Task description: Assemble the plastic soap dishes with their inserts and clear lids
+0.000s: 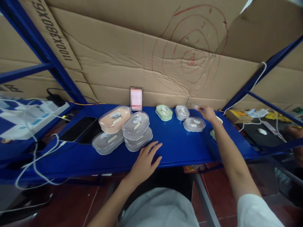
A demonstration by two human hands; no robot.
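Observation:
My left hand [147, 160] lies open, fingers spread, at the table's front edge, just right of a stacked pair of grey lidded boxes [136, 126]. A peach box [113, 122] rests on another grey box [107, 144] to their left. My right hand [207, 114] is closed in a pinch at the back right; a blurred, clear bit shows at its fingertips, too unclear to name. Near it are a long grey box [194, 125], a small grey box [182, 113] and a green box [163, 113]. My right forearm partly covers a green piece [212, 135] and a cream piece [219, 119].
A phone-like device [136, 99] stands against the cardboard wall [113, 72]. A dark phone [77, 129], white cables [35, 157] and power strips [35, 121] lie left. Blue frame posts [59, 75] flank the blue table [172, 142]. Another person's hand [294, 130] is at far right.

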